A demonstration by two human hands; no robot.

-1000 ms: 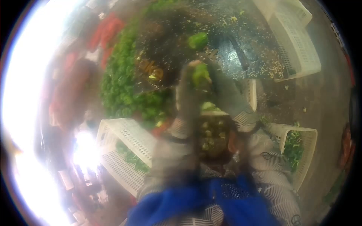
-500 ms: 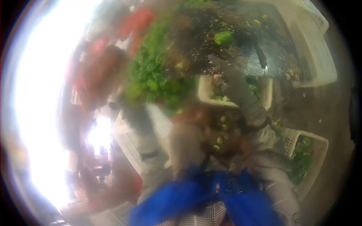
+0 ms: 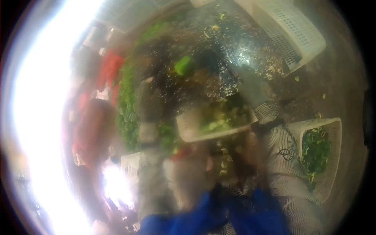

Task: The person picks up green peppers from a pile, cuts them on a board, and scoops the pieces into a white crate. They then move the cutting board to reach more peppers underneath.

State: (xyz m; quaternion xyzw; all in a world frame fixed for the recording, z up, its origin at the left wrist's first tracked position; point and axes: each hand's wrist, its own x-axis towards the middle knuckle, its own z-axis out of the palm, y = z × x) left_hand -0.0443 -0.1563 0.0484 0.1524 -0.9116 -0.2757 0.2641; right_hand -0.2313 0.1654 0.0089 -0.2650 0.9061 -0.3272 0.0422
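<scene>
Left hand: the left hand [image 3: 150, 100] is blurred above the left part of the table, just beside the pile of green peppers [image 3: 128, 103]; its grip cannot be told.
Right hand: the right hand [image 3: 252, 87] reaches over the table's near right side, beyond the middle crate [image 3: 219, 136]; blur hides whether its fingers grasp anything.
Lone pepper: one green pepper [image 3: 183, 65] lies on the table, farther off than the left hand and between the two hands from left to right.
Table: the dark table [image 3: 176, 91] is strewn with pale bits.
Middle crate: it stands at the table's near edge, with green pieces inside.
Other crates: a right crate [image 3: 333, 172] contains greenery; a far crate [image 3: 301, 31] tilts at the table's right.
</scene>
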